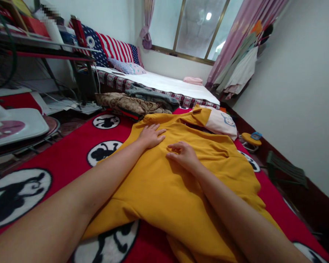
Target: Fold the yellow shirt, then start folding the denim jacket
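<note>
Okay, red blanket (68, 146) up front, black cartoon figures in white circles. On it, a mustard-yellow garment (153, 175), spread out, near edge uneven, some creases. It covers the middle of the blanket and runs back past both hands.

Left hand (152, 136): palm down on the garment, fingers slightly spread, not gripping. Right hand (184, 155): to the right and a bit nearer, fingers bent, thumb apart from them, small gap, nothing held. Can't tell if its fingertips touch the cloth.

Garment's far end has a folded-over piece (201, 115) sticking up, next to a white cushion (220, 122) with a blue print. Left of that, just beyond the garment: brown patterned clothing (126, 102) with a red and green stripe, bunched up, greyish-blue clothing (153, 95) right behind it.

Left side: white-and-pink appliance (16, 124) on a round stand. Past it, a table (44, 43) with a red flask (78, 31) standing on it. Right side: dark green folding stool (286, 168), then a yellow stool (249, 139) with a small blue item (256, 136) on top.

Farther back: bed (164, 78), white surface, patterned side. Pale printed pillow (127, 67) at left, folded pink cloth (192, 80) at right, stars-and-stripes cushions (115, 46) by the wall. Window (194, 29) behind, purple-pink curtains (237, 36), clothes (241, 69) hanging on the right.
</note>
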Tool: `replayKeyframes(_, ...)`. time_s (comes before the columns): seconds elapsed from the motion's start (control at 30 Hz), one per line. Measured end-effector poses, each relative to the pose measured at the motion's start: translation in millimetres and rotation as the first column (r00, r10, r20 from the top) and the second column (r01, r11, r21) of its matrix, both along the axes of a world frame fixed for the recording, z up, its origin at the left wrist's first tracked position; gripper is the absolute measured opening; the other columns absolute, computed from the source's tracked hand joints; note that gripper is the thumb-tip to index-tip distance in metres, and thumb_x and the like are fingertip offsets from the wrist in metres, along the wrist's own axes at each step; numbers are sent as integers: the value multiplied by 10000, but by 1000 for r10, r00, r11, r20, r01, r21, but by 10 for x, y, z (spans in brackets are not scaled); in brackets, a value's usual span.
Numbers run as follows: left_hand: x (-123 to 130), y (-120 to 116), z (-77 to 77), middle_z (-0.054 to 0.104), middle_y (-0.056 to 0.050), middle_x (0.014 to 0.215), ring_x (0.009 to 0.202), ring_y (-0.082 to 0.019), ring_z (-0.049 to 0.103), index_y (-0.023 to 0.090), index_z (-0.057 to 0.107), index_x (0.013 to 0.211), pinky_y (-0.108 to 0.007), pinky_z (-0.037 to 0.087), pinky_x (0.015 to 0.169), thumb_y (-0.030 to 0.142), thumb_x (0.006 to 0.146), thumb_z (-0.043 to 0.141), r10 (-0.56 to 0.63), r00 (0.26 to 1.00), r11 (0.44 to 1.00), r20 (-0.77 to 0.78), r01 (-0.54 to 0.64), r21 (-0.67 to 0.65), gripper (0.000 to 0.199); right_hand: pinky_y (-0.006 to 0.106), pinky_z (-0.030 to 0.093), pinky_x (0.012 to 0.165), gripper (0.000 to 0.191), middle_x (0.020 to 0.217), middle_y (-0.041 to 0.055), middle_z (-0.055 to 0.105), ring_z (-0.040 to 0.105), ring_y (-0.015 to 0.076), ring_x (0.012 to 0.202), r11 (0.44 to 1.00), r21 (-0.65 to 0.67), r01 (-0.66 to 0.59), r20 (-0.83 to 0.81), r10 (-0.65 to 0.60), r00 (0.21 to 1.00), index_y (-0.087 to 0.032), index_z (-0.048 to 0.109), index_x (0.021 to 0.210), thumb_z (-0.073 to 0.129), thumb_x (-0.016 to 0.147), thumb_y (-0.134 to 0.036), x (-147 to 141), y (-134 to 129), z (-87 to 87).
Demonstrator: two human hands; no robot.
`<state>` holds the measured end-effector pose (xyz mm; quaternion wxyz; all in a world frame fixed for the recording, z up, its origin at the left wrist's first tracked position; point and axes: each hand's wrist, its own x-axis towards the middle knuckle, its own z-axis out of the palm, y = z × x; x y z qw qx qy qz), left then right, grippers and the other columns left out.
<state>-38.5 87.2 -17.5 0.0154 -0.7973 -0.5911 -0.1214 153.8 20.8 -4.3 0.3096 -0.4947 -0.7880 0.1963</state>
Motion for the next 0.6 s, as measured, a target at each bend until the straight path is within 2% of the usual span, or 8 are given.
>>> replayKeyframes(0.07, -4, 5, -10, 298, -6, 1569, 1428, -263, 283, 369, 430, 1426, -457, 222, 1137, 550, 944, 307, -6, 1000, 1000, 5, 6, 4, 530, 259, 458, 664, 129, 766, 23, 672, 598, 152, 708, 1000, 7, 9, 28, -9, 1000, -219, 762, 811, 762, 699, -283, -45, 35, -44)
replayKeyframes(0.13, -8, 14, -20, 302, -13, 1568, 1428, -269, 282, 364, 435, 1425, -464, 226, 1134, 553, 945, 302, -13, 1000, 1000, 9, 13, 10, 533, 253, 431, 633, 59, 708, 13, 647, 575, 141, 662, 1000, 21, 10, -16, -10, 1000, -211, 747, 713, 743, 713, -270, -59, 57, -88)
replayKeyframes(0.3, -13, 36, -35, 311, -28, 1564, 1426, -269, 287, 355, 438, 1425, -463, 219, 1138, 551, 942, 315, -13, 1000, 1000, 11, 13, 18, 536, 249, 398, 599, 178, 627, -4, 591, 528, 131, 610, 998, 15, 54, -240, -49, 969, -185, 653, 602, 665, 732, -306, -61, 71, -156)
replayKeyframes(0.4, -16, 40, -32, 307, -36, 1565, 1427, -273, 283, 352, 437, 1426, -463, 222, 1136, 557, 941, 310, -19, 1000, 1000, 12, 19, 8, 542, 249, 397, 593, 237, 626, 2, 591, 519, 135, 617, 994, 3, 111, -334, -103, 937, -182, 625, 613, 619, 748, -377, 75, 60, -89)
replayKeyframes(0.47, -18, 39, -26, 302, -24, 1568, 1431, -269, 274, 358, 432, 1428, -456, 225, 1135, 564, 942, 296, -18, 1000, 1000, 12, 18, -4, 545, 259, 414, 612, 269, 666, 18, 619, 542, 147, 650, 984, 11, 178, -356, -163, 920, -178, 639, 653, 602, 758, -423, 332, 36, 4)
replayKeyframes(0.53, -18, 35, -20, 299, -17, 1569, 1432, -266, 271, 363, 431, 1427, -452, 226, 1134, 565, 943, 289, -16, 1000, 1000, 11, 16, -10, 543, 281, 436, 640, 290, 715, 37, 651, 573, 167, 686, 949, 37, 314, -348, -282, 894, -173, 663, 700, 612, 748, -455, 772, -2, 104)
replayKeyframes(0.57, -16, 32, -16, 298, -20, 1570, 1431, -266, 272, 362, 431, 1427, -453, 226, 1133, 563, 943, 289, -17, 1000, 1000, 9, 17, -9, 543, 299, 447, 655, 297, 733, 48, 665, 587, 179, 695, 912, 56, 406, -334, -366, 869, -172, 679, 726, 628, 731, -465, 1063, -28, 148)
replayKeyframes(0.6, -14, 29, -12, 297, -24, 1570, 1430, -267, 274, 359, 430, 1428, -455, 224, 1132, 560, 944, 290, -18, 1000, 1000, 7, 18, -9, 543, 322, 454, 654, 317, 742, 65, 674, 595, 191, 687, 849, 77, 522, -326, -473, 818, -169, 691, 746, 636, 721, -480, 1394, -61, 184)
